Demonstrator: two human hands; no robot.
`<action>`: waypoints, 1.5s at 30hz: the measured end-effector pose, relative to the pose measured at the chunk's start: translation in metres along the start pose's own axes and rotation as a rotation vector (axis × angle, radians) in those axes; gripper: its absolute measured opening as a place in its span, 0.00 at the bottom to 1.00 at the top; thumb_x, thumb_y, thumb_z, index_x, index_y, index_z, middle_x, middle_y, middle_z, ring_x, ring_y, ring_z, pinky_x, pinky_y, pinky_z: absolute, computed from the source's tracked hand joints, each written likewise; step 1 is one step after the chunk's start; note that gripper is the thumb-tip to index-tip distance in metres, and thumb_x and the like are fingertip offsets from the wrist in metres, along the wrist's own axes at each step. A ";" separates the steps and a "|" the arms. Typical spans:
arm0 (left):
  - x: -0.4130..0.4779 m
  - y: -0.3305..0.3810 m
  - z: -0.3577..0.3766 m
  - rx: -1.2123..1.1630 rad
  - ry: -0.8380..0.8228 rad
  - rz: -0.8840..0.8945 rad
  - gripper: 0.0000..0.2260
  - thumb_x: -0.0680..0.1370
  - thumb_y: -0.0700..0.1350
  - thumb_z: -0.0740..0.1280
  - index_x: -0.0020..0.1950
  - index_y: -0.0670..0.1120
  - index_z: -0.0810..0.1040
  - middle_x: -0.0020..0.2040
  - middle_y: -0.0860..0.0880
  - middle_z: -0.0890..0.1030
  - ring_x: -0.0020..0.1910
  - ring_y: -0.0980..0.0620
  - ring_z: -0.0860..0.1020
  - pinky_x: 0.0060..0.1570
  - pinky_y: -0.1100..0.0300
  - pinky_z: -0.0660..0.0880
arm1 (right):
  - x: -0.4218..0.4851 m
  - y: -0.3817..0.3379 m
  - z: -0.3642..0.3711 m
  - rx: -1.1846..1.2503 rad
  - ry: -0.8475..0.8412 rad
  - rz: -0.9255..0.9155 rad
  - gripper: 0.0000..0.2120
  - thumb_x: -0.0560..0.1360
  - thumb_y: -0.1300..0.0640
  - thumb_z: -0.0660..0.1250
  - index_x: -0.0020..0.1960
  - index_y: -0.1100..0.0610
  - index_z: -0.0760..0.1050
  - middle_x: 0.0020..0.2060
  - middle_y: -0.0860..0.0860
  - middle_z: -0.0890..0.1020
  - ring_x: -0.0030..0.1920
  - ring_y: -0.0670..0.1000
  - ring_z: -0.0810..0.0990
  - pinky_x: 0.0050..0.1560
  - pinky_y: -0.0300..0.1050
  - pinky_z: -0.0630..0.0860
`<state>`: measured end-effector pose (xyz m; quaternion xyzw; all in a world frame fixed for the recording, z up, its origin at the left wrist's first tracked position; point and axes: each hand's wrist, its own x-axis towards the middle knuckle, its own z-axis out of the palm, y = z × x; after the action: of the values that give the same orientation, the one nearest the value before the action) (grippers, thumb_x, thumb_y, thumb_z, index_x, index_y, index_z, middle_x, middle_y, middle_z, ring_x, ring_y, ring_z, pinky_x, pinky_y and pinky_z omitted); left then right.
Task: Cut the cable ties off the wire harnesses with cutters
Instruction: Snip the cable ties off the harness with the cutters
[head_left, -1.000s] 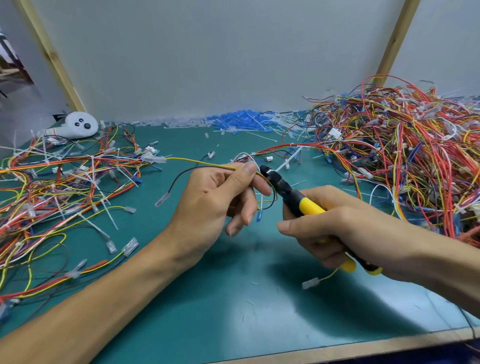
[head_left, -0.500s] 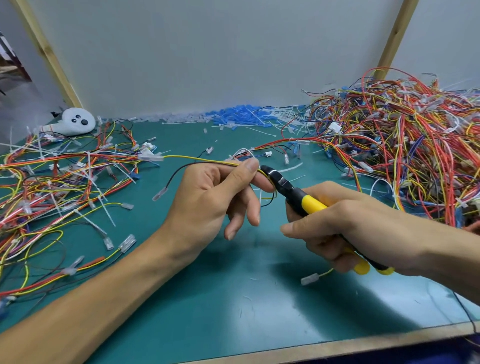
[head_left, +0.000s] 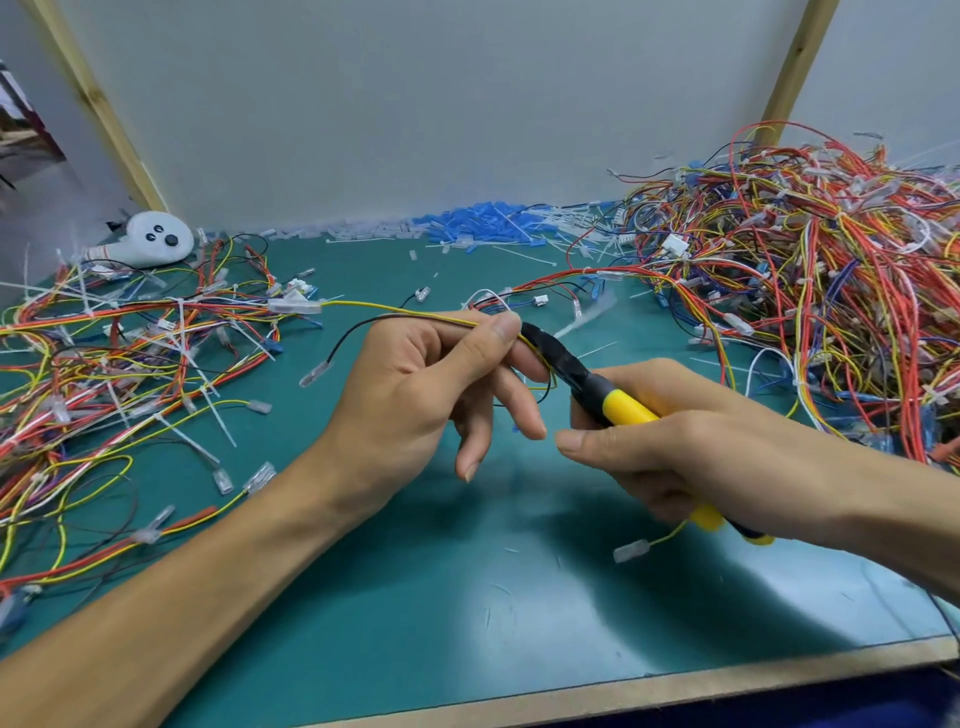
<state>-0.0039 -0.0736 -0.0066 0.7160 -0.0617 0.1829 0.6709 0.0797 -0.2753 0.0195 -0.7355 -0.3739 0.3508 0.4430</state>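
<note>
Head view: a thin yellow-and-black wire harness (head_left: 395, 310) runs above the green bench (head_left: 467, 597), clear terminals on its ends. The left hand (head_left: 415, 395) has its grip pinched on it, thumb against forefinger. The right hand (head_left: 675, 457) has its grip wrapped round yellow-handled cutters (head_left: 623, 408), whose black head is at the wires. Thumb and cutter head cover that spot, so no cable tie can be made out.

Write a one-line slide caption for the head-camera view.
The left hand pinches a yellow-and-black wire harness while the right hand holds yellow-handled cutters at it above a green mat.
</note>
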 end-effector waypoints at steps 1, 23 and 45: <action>0.000 0.000 0.000 -0.001 -0.002 0.001 0.18 0.85 0.45 0.61 0.43 0.35 0.81 0.34 0.39 0.84 0.15 0.44 0.68 0.18 0.63 0.65 | -0.001 0.000 0.000 -0.004 0.006 0.018 0.16 0.74 0.47 0.71 0.38 0.53 0.66 0.30 0.50 0.63 0.29 0.51 0.61 0.27 0.41 0.62; 0.001 -0.006 -0.004 -0.016 -0.029 0.002 0.18 0.85 0.45 0.61 0.44 0.33 0.81 0.36 0.38 0.85 0.16 0.43 0.68 0.21 0.65 0.66 | -0.002 -0.002 0.004 -0.215 0.130 -0.035 0.21 0.71 0.44 0.70 0.38 0.56 0.63 0.29 0.47 0.62 0.31 0.51 0.60 0.34 0.48 0.59; 0.004 -0.008 -0.007 -0.060 0.002 0.016 0.17 0.84 0.46 0.63 0.44 0.36 0.83 0.36 0.37 0.85 0.17 0.44 0.67 0.21 0.64 0.66 | 0.002 -0.004 -0.004 -0.313 0.173 -0.091 0.18 0.70 0.42 0.72 0.41 0.56 0.71 0.31 0.49 0.70 0.33 0.51 0.67 0.38 0.52 0.64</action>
<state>0.0011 -0.0659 -0.0125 0.6950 -0.0720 0.1869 0.6906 0.0827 -0.2734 0.0243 -0.8053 -0.4173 0.2033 0.3689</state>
